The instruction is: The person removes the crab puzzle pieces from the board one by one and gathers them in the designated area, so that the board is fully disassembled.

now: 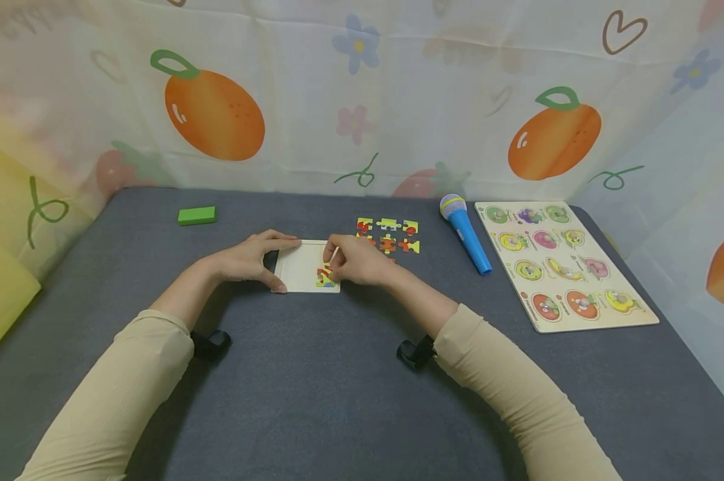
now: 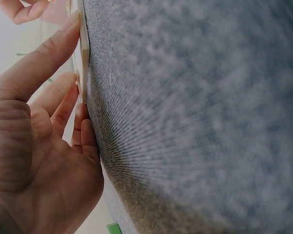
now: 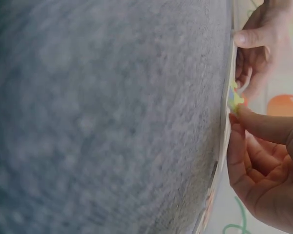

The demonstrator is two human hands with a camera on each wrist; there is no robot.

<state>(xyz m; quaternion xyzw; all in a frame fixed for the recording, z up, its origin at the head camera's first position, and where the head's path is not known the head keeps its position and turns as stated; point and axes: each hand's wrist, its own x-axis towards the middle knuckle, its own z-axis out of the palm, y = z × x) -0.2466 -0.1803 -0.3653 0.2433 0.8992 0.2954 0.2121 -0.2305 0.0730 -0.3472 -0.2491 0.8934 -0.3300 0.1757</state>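
Note:
A pale wooden puzzle tray (image 1: pixel 296 270) lies on the table in the head view, its left part bare. My left hand (image 1: pixel 250 259) holds the tray's left end, thumb on the near corner and index finger toward the far edge. Over the right end, my right hand (image 1: pixel 360 260) pinches a colourful jigsaw piece (image 3: pixel 235 100) between thumb and index finger. Red, yellow and blue jigsaw printing (image 1: pixel 324 276) shows in the tray's near right corner beside those fingertips. How many pieces lie there, I cannot tell. Several loose jigsaw pieces (image 1: pixel 389 225) lie beyond my right hand, partly hidden by it.
A blue toy microphone (image 1: pixel 471 240) lies right of the loose pieces. Farther right is a wooden board with fruit pictures (image 1: pixel 545 270). A green block (image 1: pixel 197 216) sits at the back left. A printed cloth (image 1: pixel 314 100) hangs behind the dark table.

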